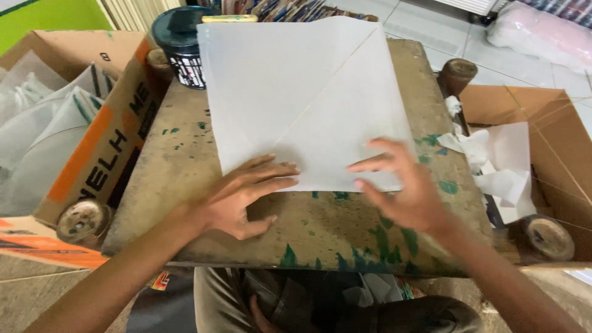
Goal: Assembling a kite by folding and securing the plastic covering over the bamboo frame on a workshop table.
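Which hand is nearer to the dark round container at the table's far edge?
Left. The left hand rests on the white paper sheet's near-left corner, below the dark round container. The right hand lies at the sheet's near-right corner, farther across the worn wooden table.

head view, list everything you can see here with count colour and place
paper sheet: one, white and translucent, flat on the table with a diagonal thin stick across it
table: one, worn brown wood with green paint spots, centre
round container: one, dark lid, black and white patterned side, at the table's far left corner
cardboard box: one, brown with orange stripe, left of the table, holding white bags
cardboard box: one, brown, right of the table, holding white paper scraps
tiled floor: pale, beyond the table
left hand: one, flat on the table, fingers on the sheet's near edge
right hand: one, fingers spread over the sheet's near right corner
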